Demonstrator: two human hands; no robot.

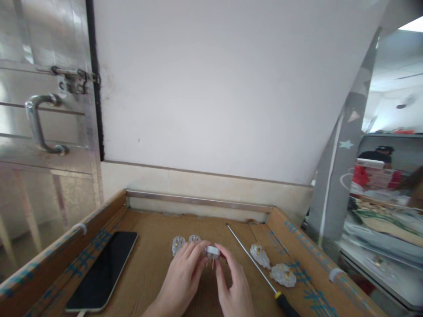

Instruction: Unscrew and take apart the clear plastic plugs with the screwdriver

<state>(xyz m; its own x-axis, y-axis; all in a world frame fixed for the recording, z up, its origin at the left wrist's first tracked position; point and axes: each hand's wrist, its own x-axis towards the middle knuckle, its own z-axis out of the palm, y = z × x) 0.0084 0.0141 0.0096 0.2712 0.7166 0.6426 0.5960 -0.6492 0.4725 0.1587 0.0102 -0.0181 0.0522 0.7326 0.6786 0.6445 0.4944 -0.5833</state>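
Note:
Both my hands hold one small clear-and-white plug above the cardboard, with its metal pins pointing down. My left hand grips it from the left between thumb and fingers. From the other side, my right hand pinches it too. Just beyond my left hand lie a clear plug piece and a second clear plug piece, partly covered by my fingers. To the right of my right hand are another clear plug piece and one more transparent plug piece, both with brass-coloured parts.
A long screwdriver with a black and yellow handle lies right of my hands. At left rests a black phone with a cable. Raised cardboard sides border the work surface. A person is in the far background.

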